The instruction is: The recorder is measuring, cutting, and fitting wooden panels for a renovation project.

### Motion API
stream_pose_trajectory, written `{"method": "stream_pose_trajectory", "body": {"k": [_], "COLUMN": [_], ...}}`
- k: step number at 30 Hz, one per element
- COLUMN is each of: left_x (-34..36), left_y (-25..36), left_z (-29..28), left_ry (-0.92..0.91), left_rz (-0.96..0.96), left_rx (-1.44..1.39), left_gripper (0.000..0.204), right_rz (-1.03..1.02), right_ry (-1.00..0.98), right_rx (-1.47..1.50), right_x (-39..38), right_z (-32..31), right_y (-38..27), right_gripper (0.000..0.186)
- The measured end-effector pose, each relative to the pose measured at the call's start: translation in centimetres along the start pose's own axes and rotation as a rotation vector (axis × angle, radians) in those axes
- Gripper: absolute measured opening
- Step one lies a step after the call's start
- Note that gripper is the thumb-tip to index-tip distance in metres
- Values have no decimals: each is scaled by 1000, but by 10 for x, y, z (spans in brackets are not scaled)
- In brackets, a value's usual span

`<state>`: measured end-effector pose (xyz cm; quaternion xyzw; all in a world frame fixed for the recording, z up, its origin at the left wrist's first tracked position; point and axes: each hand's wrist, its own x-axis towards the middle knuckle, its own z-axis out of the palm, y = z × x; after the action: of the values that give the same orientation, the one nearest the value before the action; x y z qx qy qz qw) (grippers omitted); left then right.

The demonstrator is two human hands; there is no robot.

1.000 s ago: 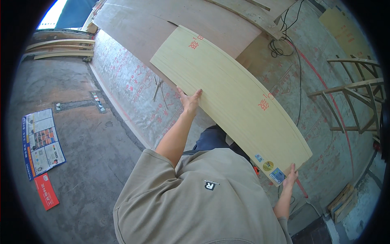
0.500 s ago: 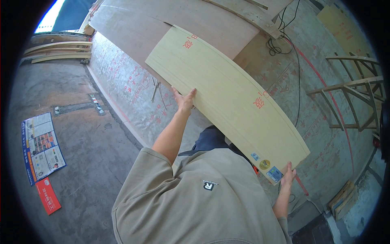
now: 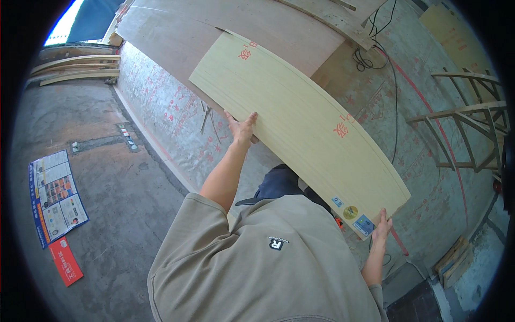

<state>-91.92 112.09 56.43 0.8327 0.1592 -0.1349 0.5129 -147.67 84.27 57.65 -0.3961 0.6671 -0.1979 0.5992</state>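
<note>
The pale yellow board [image 3: 300, 121] looks like matt wood, smooth-faced with fine straight grain; the stickers [image 3: 350, 212] on it have a slight sheen. The bench [image 3: 214, 13] is dull brown sheet wood, a rougher timber plank [image 3: 327, 24] along its far edge. Off its left edge, wrinkled, glossy plastic-looking film [image 3: 153, 88] neighbours matt, mottled concrete [image 3: 126, 214]. The shirt [image 3: 230, 273] is matt cloth.

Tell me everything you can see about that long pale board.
The pale board is long, light yellow and wood-like, with faint lengthwise grain and a bowed far edge. Red print marks its face; three blue or gold stickers sit near its right end. It slants from upper left to lower right. The left hand holds its near long edge, the right hand its right end. Its underside is hidden.
</note>
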Motion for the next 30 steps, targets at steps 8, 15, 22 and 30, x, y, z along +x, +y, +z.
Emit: {"method": "stream_pose_trajectory", "body": {"k": [8,15,22,30], "left_x": [7,22,35,70], "left_y": [12,13,21,10], "left_z": [-1,-5,-8,-12], "left_ry": [-21,-50,2,4], "left_rz": [-6,14,-32,-3], "left_rx": [-33,-88,-8,7], "left_gripper": [125,127,128,129], "right_rz": [4,22,16,13], "right_ry": [29,25,19,9], "right_rx": [-22,-9,-7,-14], "right_x": [-1,-9,-8,-4], "right_z": [15,32,46,62], "right_y": [-4,-13,-10,-3], "right_gripper": [49,47,53,53]}}
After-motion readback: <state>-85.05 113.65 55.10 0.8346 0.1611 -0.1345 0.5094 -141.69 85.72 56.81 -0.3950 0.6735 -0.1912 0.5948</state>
